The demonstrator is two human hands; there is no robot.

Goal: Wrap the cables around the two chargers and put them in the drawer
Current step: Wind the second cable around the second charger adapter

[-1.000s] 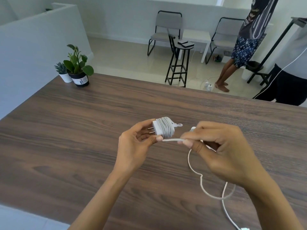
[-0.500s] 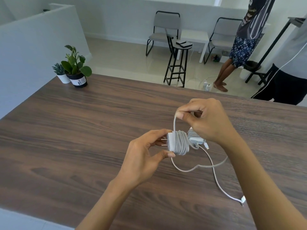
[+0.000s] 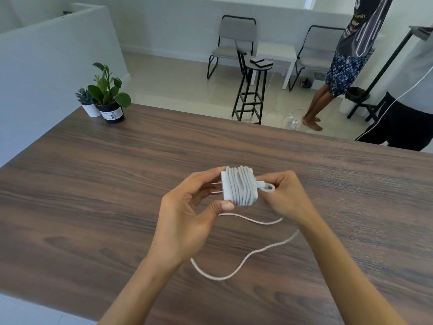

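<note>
A white charger (image 3: pixel 237 186) with many turns of white cable around its body is held above the dark wooden table (image 3: pixel 93 195), its plug prongs pointing left. My left hand (image 3: pixel 187 214) pinches it between thumb and fingers at the plug end. My right hand (image 3: pixel 284 195) is curled against the charger's right end, where a small cable loop sticks out. The loose cable (image 3: pixel 234 270) trails from under my hands in a curve over the table. The second charger and the drawer are not visible.
Two potted plants (image 3: pixel 106 95) stand at the table's far left corner. Beyond the far edge are a black stool (image 3: pixel 251 90), two chairs and a standing person (image 3: pixel 346 62). Another person (image 3: pixel 410 109) is at the far right.
My right hand has come down from above the charger to its right end, laying another turn of cable. The charger has risen a little and the loose cable is shorter.
</note>
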